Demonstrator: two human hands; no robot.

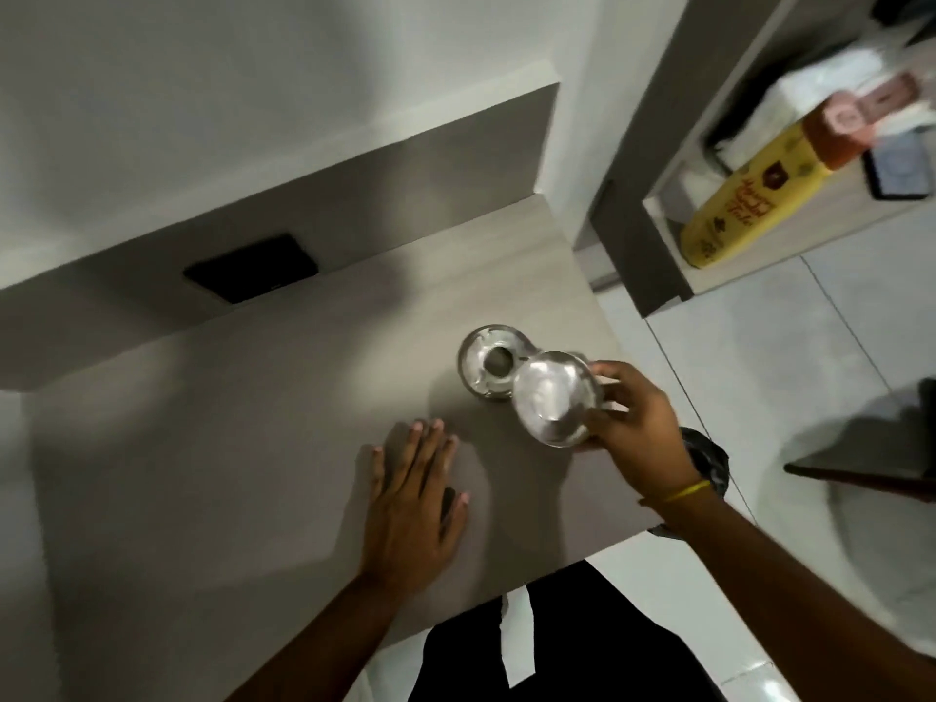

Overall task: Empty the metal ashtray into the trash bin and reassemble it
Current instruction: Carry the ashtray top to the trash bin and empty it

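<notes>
A shiny metal ashtray lid (494, 361), round with a dark hole in its middle, lies on the grey wooden table (253, 397) near its right edge. Just in front of it my right hand (635, 423) holds the metal ashtray bowl (554, 403) by its rim, tilted, a little above the table and touching or nearly touching the lid. My left hand (410, 504) rests flat on the table with fingers spread, to the left of both metal parts. A dark bin with a black liner (711, 461) peeks out behind my right wrist, beside the table.
A black square panel (251, 268) sits on the ledge behind the table. To the right is a shelf unit (658, 205) with a yellow bottle (749, 200) and a phone (899, 169). White tiled floor (759, 347) lies right of the table; a dark object (871, 448) is at far right.
</notes>
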